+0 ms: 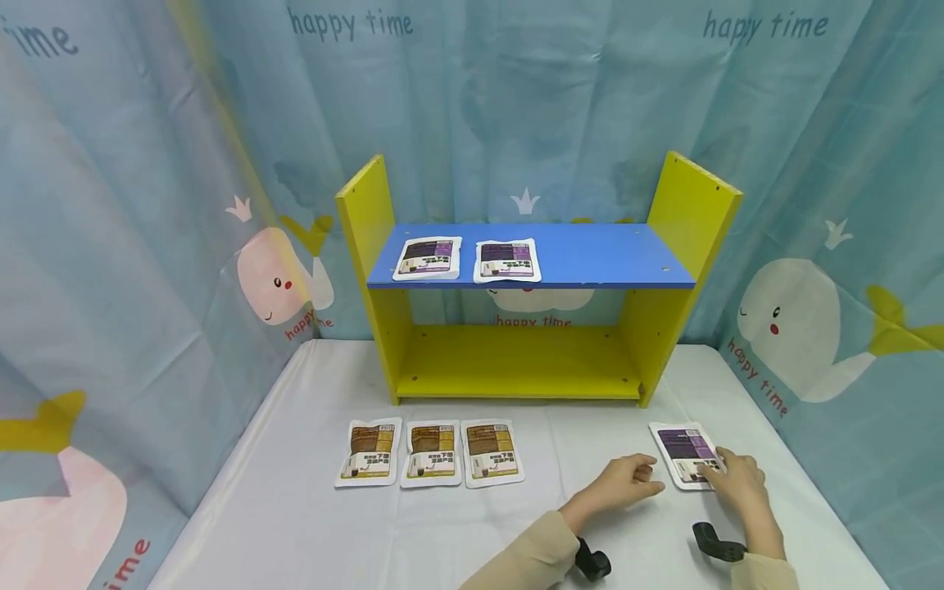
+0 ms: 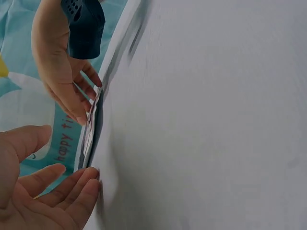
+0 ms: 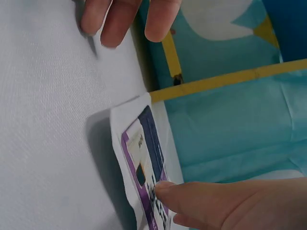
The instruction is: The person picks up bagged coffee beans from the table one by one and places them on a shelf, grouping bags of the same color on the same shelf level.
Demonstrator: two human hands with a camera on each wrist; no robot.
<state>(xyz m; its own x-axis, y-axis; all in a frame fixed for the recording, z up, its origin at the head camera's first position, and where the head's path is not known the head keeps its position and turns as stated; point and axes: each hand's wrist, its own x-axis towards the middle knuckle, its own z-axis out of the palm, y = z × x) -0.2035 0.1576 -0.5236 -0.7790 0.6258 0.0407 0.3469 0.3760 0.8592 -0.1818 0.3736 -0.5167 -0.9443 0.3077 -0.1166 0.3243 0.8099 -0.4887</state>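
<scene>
A white-edged packet with a purple label [image 1: 686, 447] is at the right of the table. My right hand [image 1: 740, 483] pinches its lower right edge; in the right wrist view the thumb [image 3: 192, 196] lies on the printed face. The packet stands a little tilted there, casting a shadow on the cloth. Just left of it is my left hand [image 1: 622, 485], thumb and fingers spread apart, holding nothing. In the left wrist view the left fingertips [image 2: 88, 184] are close beside the packet's edge [image 2: 90, 136]; whether they touch it I cannot tell.
A yellow shelf unit [image 1: 516, 360] with a blue upper board [image 1: 597, 254] stands behind. Two purple-label packets, one left [image 1: 428, 258] and one right [image 1: 507, 260], lie on that board. Three brown-label packets [image 1: 431, 453] lie in a row on the white table [image 1: 295, 508]. Curtains surround the table.
</scene>
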